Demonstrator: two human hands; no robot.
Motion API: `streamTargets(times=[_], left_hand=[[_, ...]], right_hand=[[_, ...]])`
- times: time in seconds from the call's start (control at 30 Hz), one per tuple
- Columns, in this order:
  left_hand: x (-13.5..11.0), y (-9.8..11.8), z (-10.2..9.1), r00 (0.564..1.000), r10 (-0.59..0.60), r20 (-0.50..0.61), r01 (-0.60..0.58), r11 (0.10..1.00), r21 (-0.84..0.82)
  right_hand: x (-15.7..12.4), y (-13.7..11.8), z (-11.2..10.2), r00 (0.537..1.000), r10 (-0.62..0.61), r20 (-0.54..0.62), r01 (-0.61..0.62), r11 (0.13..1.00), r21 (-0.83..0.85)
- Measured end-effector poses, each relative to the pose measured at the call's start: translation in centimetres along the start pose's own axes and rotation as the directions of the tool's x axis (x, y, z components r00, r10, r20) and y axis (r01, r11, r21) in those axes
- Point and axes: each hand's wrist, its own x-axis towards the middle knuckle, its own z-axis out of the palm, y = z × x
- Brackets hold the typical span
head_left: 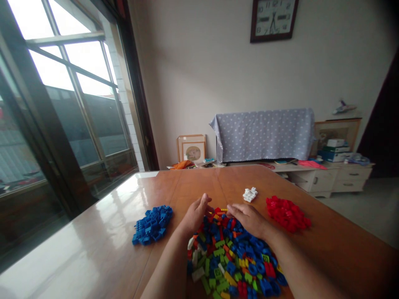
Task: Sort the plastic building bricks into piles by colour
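A large mixed pile of plastic building bricks (227, 265) in blue, green, red, yellow, orange and white lies in front of me on the wooden table. At its far left edge is my left hand (197, 214), thumb up and fingers curved inward against the bricks. Across from it, my right hand (247, 218) rests at the far right edge of the pile, palm turned in, fingers stretched loosely over the bricks. Both hands look open, a gap between them, with red and yellow bricks showing there. Neither has a brick visibly gripped. Some fingertips are partly hidden.
On the wooden table (174, 191), a blue brick heap (152, 224) lies left, a red heap (287, 214) right, and a small white cluster (250, 194) behind my right hand. Beyond the table stand a low white cabinet (330, 180) and a cloth-covered object (264, 135).
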Motion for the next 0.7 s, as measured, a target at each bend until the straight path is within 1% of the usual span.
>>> streamTargets(times=[0.13,0.23,0.3,0.4,0.47,0.53,0.7], left_hand=[[0.2,-0.3,-0.7,0.999,-0.036,-0.032,0.035,0.998,-0.045],[0.6,-1.2,-1.2,0.993,-0.048,-0.111,0.048,0.999,-0.004],[0.9,-2.1,-1.6,0.984,-0.064,-0.166,0.085,0.989,0.120],[1.2,-3.7,-2.2,0.974,-0.085,-0.211,0.156,0.925,0.347],[1.2,-4.3,-2.4,0.976,-0.090,-0.198,0.168,0.889,0.426],[1.1,-4.6,-2.4,0.983,-0.099,-0.154,0.161,0.869,0.469],[0.8,-4.1,-1.7,0.990,-0.133,-0.038,0.133,0.847,0.515]], right_hand=[[0.1,0.5,0.1,1.000,0.010,-0.012,-0.010,1.000,0.006],[0.2,0.9,0.1,0.999,0.005,-0.034,-0.006,1.000,-0.014],[0.2,1.2,0.0,0.999,0.006,-0.050,-0.008,0.999,-0.031],[0.3,1.5,0.0,0.997,0.020,-0.077,-0.025,0.998,-0.061],[0.3,1.6,-0.1,0.996,0.025,-0.087,-0.032,0.997,-0.075],[0.3,1.5,-0.1,0.996,0.022,-0.084,-0.029,0.996,-0.086],[0.3,1.2,-0.2,0.996,0.018,-0.092,-0.028,0.994,-0.105]])
